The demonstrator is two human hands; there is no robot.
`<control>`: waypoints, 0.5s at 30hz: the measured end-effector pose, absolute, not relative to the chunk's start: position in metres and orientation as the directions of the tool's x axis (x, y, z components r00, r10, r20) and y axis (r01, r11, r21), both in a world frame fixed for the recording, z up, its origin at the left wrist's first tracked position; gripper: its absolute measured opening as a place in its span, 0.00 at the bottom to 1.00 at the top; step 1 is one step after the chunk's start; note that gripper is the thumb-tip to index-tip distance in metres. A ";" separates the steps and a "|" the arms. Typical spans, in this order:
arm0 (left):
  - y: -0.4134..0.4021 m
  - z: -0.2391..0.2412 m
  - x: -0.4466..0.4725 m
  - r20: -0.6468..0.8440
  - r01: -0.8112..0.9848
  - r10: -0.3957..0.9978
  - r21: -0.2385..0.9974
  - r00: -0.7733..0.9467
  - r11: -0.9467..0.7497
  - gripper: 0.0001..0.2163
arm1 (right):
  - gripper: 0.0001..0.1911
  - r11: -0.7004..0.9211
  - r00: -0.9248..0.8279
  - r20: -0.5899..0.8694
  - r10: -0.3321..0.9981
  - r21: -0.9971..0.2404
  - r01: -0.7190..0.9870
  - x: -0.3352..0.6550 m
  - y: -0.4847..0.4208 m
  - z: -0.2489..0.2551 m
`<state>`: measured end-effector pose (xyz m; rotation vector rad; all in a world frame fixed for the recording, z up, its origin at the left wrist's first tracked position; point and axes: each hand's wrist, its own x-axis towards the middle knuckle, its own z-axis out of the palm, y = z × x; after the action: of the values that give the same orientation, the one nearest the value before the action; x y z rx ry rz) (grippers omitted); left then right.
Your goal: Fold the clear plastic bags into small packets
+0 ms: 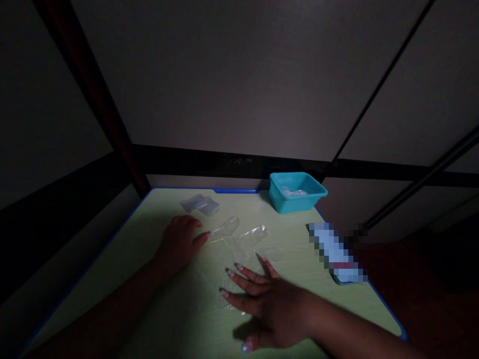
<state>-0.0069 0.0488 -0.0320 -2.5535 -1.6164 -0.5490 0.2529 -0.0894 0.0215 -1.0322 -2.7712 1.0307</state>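
Observation:
My left hand (179, 242) lies flat on the pale green table (179, 309), its fingertips touching the end of a clear plastic sheet (239, 234). This thin, crinkled film spreads across the table's middle. My right hand (264, 304) rests palm down with fingers spread, pressing on the near part of the same film. Neither hand grips anything. The room is dim.
A teal plastic tub (297, 191) with something pale inside stands at the table's far right corner. Small clear bags (199, 203) lie at the far left-centre. A blurred flat object (337, 254) sits at the right edge. The table has a blue rim (235, 190).

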 end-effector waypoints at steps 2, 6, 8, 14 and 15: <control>0.052 -0.035 -0.006 0.332 0.889 0.868 0.146 0.369 -0.434 0.15 | 0.40 0.570 -0.799 -0.214 0.562 -0.601 0.561 0.259 -0.095 0.029; 0.043 -0.038 0.008 0.326 0.841 0.858 0.242 0.398 -0.483 0.15 | 0.35 0.598 -0.813 -0.109 0.572 -0.622 0.504 0.270 -0.093 0.039; 0.035 -0.037 0.018 0.316 0.811 0.850 0.288 0.420 -0.508 0.16 | 0.31 0.595 -0.752 -0.013 0.659 -0.604 0.531 0.273 -0.082 0.038; 0.023 -0.035 0.030 0.271 0.703 0.785 0.350 0.557 -0.619 0.10 | 0.24 0.537 -0.523 0.150 0.839 -0.380 0.753 0.283 -0.047 0.018; 0.023 -0.035 0.029 0.265 0.680 0.770 0.362 0.580 -0.637 0.10 | 0.25 0.527 -0.508 0.157 0.847 -0.363 0.768 0.284 -0.044 0.014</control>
<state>0.0291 0.0229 -0.0348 -2.9855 -1.3914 -0.6840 0.2838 -0.0445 0.0143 -1.3434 -2.4563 0.3553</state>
